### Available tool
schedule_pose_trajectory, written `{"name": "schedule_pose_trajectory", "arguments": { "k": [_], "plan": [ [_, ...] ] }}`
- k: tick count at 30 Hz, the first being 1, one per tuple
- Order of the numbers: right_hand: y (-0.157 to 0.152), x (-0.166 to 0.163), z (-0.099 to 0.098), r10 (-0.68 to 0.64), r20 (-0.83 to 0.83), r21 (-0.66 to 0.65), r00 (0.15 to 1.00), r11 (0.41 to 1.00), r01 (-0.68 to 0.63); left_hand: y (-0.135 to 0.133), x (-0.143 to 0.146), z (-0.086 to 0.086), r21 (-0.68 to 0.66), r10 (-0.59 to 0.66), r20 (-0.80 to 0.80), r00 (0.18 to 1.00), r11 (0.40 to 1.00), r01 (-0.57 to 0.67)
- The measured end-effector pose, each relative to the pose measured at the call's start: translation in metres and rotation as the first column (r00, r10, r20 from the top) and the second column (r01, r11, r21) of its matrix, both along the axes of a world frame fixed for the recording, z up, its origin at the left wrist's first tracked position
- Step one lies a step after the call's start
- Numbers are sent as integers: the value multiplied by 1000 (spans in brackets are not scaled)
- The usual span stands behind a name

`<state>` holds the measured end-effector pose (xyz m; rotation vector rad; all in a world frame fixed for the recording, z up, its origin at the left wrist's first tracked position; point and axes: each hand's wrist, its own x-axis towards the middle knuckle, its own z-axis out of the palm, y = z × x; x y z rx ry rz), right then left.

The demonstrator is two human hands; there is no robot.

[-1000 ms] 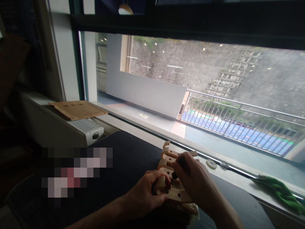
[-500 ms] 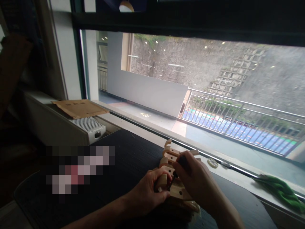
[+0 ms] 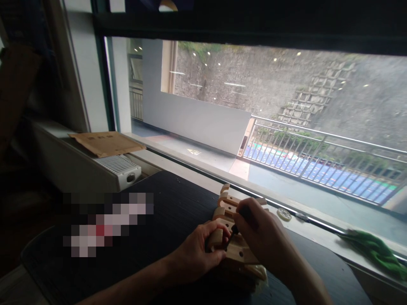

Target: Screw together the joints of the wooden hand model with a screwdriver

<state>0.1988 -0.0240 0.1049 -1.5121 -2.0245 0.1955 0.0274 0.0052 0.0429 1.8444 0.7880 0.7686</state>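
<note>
Several pale wooden slats (image 3: 238, 253) with round holes and curved, hook-like ends lie one behind another near the table's right side. My left hand (image 3: 194, 250) is closed around the curved end of the nearest slats, thumb below and fingers above. In my right hand (image 3: 267, 233) is a dark-handled screwdriver (image 3: 234, 231), gripped from above. Its shaft slants down to the left, and its tip is by my left fingertips, touching or close to the wood. Whether a screw sits there is hidden. Crumpled clear plastic (image 3: 262, 273) shows under the slats.
The dark table (image 3: 165, 199) borders a window sill. On the sill lie a roll of tape (image 3: 284, 214), a small dark crumpled item (image 3: 302, 217) and a green cloth (image 3: 373, 254). A brown envelope (image 3: 108, 144) rests on a white unit at left. A blurred patch covers something on the table.
The view has shifted very slightly. My right hand has turned a little on the screwdriver; my left hand keeps its hold on the slat.
</note>
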Motion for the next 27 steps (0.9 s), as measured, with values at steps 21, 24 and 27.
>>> {"name": "schedule_pose_trajectory", "arguments": {
  "k": [21, 24, 27],
  "plan": [
    [3, -5, -4, -82, 68, 11, 994, 997, 81, 0, 1, 2, 9, 17, -23, 1000, 1000, -16],
    [0, -6, -1, -44, 67, 30, 997, 999, 42, 1, 1, 0, 7, 10, -15, 1000, 1000, -10],
    [-4, -6, 1, 59, 43, 29, 997, 998, -61, 1, 1, -3, 16, 5, -8, 1000, 1000, -5]
  ]
}}
